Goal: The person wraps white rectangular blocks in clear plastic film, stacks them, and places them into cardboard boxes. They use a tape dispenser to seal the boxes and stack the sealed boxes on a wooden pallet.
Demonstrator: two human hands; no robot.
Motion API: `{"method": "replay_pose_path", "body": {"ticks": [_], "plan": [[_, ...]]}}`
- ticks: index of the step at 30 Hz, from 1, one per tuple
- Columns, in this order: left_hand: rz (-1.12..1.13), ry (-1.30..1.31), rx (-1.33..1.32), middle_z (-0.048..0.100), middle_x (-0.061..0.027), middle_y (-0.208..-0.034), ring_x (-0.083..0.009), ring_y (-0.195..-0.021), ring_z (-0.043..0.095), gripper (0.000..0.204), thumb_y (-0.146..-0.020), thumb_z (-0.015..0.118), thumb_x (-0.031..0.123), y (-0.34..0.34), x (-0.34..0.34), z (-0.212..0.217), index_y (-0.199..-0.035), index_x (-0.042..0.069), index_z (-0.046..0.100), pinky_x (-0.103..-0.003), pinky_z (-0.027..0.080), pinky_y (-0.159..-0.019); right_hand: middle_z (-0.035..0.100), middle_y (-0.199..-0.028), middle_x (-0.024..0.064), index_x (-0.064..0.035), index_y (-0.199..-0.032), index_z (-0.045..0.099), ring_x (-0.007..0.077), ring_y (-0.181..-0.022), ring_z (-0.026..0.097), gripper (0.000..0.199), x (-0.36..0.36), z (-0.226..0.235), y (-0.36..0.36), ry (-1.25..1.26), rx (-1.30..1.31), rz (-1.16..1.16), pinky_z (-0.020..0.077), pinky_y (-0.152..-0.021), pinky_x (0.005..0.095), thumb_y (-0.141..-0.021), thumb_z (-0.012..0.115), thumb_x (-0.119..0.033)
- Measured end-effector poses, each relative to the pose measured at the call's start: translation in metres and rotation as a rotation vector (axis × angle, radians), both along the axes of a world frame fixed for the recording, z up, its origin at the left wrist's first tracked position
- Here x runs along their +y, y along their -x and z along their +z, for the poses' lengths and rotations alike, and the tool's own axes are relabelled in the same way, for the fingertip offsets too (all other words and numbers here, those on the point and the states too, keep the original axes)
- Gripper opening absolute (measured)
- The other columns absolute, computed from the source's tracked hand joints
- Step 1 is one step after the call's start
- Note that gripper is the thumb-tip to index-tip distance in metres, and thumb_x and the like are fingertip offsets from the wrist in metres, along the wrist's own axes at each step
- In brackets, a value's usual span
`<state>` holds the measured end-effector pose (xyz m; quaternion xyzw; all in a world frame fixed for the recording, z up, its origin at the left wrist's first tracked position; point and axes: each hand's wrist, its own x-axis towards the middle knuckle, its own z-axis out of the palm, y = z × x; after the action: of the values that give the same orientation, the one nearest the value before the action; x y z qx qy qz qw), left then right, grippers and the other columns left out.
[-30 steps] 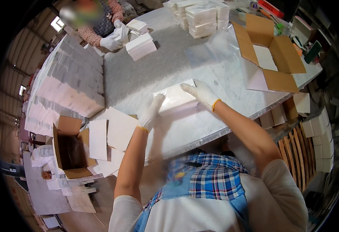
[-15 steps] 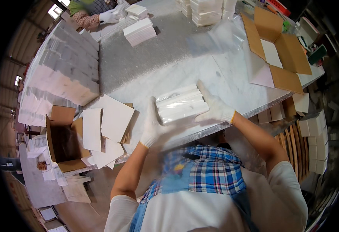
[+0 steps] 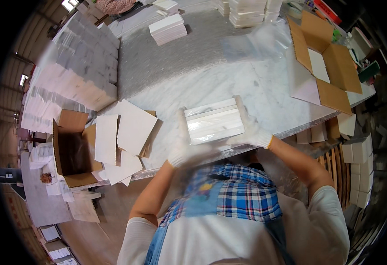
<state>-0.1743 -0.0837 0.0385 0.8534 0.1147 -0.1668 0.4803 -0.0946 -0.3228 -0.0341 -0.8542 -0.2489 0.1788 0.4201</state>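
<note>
A stack of white tiles [image 3: 214, 123] in shiny clear plastic is held close to the table's front edge. My left hand [image 3: 183, 143], in a white knit glove, grips the left end of the pack. On its right end, my gloved right hand [image 3: 251, 130] presses with the fingers reaching up the side. Both hands are closed on the pack, thumbs partly blurred along its near side. Its underside is hidden, so I cannot tell whether it touches the table [image 3: 167, 88].
At left stand an open cardboard box [image 3: 62, 152], loose white sheets [image 3: 136, 126] and a tall wall of stacked white tiles [image 3: 76, 66]. An open carton [image 3: 341, 62] and a clear plastic bag [image 3: 257, 42] lie at right. Farther back is a small tile stack [image 3: 168, 30].
The pack has tipped so that more of its broad top face shows, still between both hands. My view has shifted slightly, and the co-worker's gloved hands have left the picture.
</note>
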Motion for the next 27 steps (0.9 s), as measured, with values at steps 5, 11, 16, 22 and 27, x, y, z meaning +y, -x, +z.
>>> {"method": "replay_pose_path", "body": {"ticks": [5, 11, 16, 22, 27], "plan": [[-0.04, -0.022, -0.048, 0.033, -0.0243, -0.159, -0.0319, -0.148, 0.037, 0.155, -0.057, 0.099, 0.027, 0.003, 0.018, -0.002, -0.162, -0.002, -0.011, -0.037, 0.03, -0.121, 0.032, -0.155, 0.0363, -0.0031, -0.163, 0.001, 0.0506, -0.14, 0.043, 0.142, -0.009, 0.019, -0.01, 0.026, 0.092, 0.085, 0.0402, -0.117, 0.0434, -0.061, 0.092, -0.043], [-0.124, 0.373, -0.333, 0.04, -0.0222, -0.153, -0.0298, -0.14, 0.045, 0.151, -0.055, 0.098, 0.018, -0.002, 0.041, -0.061, -0.161, -0.003, -0.007, -0.038, 0.036, -0.118, 0.019, -0.165, 0.0331, -0.0026, -0.164, 0.003, 0.044, -0.148, 0.036, 0.138, -0.019, 0.033, -0.028, 0.038, -0.066, 0.286, 0.0339, -0.121, 0.0386, -0.063, 0.09, -0.038], [-0.17, 0.27, -0.419, 0.045, -0.0214, -0.145, -0.0297, -0.134, 0.049, 0.142, -0.053, 0.094, 0.011, -0.005, 0.047, -0.084, -0.159, -0.005, 0.002, -0.04, 0.04, -0.115, 0.021, -0.165, 0.0308, -0.0077, -0.165, 0.005, 0.044, -0.137, 0.049, 0.136, -0.023, 0.029, -0.029, 0.06, -0.14, 0.285, 0.0437, -0.113, 0.0409, -0.061, 0.089, -0.033], [-0.201, 0.153, -0.452, 0.046, -0.0225, -0.144, -0.0313, -0.134, 0.05, 0.141, -0.051, 0.096, 0.016, -0.004, 0.059, -0.093, -0.158, -0.005, 0.007, -0.039, 0.04, -0.115, 0.028, -0.162, 0.0294, -0.0088, -0.165, 0.008, 0.0443, -0.123, 0.059, 0.134, -0.021, 0.027, -0.025, 0.06, -0.235, 0.278, 0.05, -0.105, 0.0423, -0.061, 0.089, -0.032], [-0.203, 0.143, -0.45, 0.047, -0.0231, -0.144, -0.031, -0.133, 0.051, 0.144, -0.05, 0.098, 0.021, -0.006, 0.059, -0.092, -0.158, -0.006, 0.007, -0.039, 0.042, -0.114, 0.027, -0.162, 0.0287, -0.0101, -0.165, 0.011, 0.0442, -0.122, 0.06, 0.129, -0.019, 0.025, -0.024, 0.033, -0.221, 0.298, 0.0506, -0.104, 0.0425, -0.063, 0.087, -0.032]]}}
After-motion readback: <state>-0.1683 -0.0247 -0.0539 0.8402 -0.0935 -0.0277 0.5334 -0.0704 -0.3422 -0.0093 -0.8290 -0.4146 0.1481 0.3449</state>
